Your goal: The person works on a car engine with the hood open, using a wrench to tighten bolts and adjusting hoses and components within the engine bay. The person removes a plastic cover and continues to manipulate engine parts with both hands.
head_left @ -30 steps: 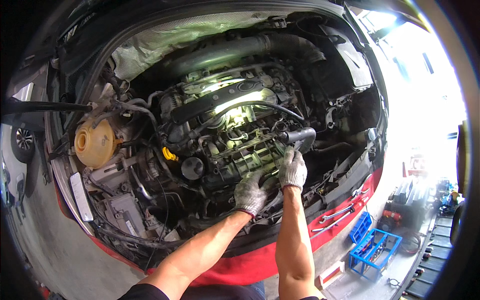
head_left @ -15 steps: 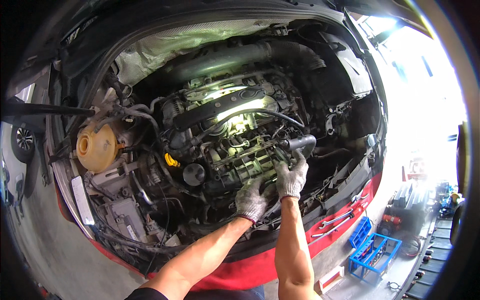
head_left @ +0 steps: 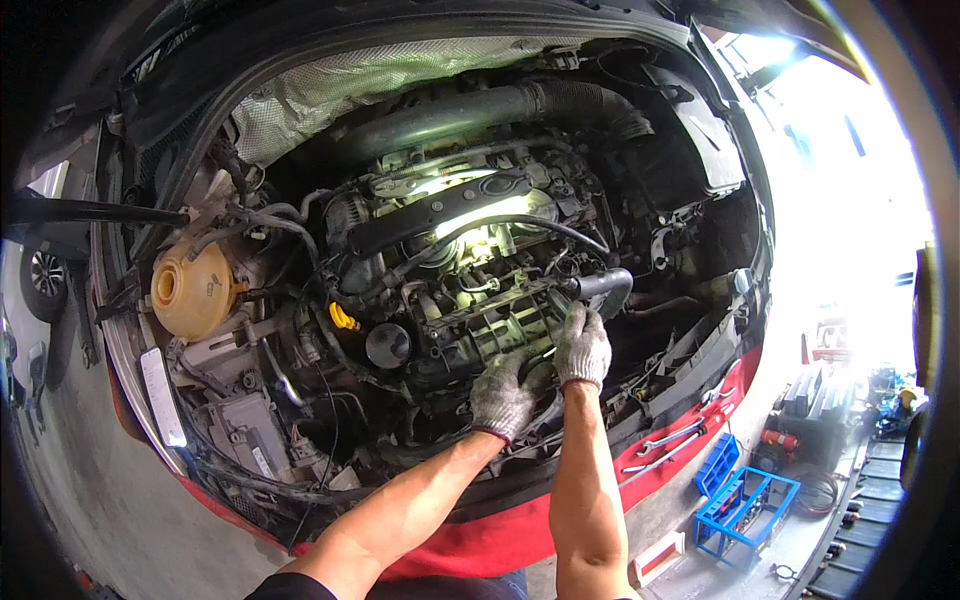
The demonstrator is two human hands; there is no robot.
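Note:
In a car's engine bay, my left hand (head_left: 505, 400), in a knitted glove, is curled at the lower edge of the ribbed black engine part (head_left: 500, 333), its fingertips partly hidden. Just right of it my right hand (head_left: 583, 348), gloved too, has its fingers bunched just under an elbow-shaped black hose (head_left: 610, 282); what is in them is hidden. A lit strip (head_left: 470, 215) glows on the middle of the engine, beside a black bar (head_left: 435, 210). A yellow loop handle (head_left: 342, 317) and a round black cap (head_left: 387, 345) lie left of my hands.
An amber reservoir (head_left: 195, 290) and a white rectangular object (head_left: 163, 396) are at left. Wrenches (head_left: 662, 445) lie on the red fender cover (head_left: 465, 535). Blue crates (head_left: 740, 505), a red cylinder (head_left: 780, 440) and a bench with tools stand at right. Another car's wheel (head_left: 47, 275) shows at far left.
My right hand first moved slightly down, then its fingers rose and drew together under the hose. My left hand stays about where it was. The view has shifted slightly.

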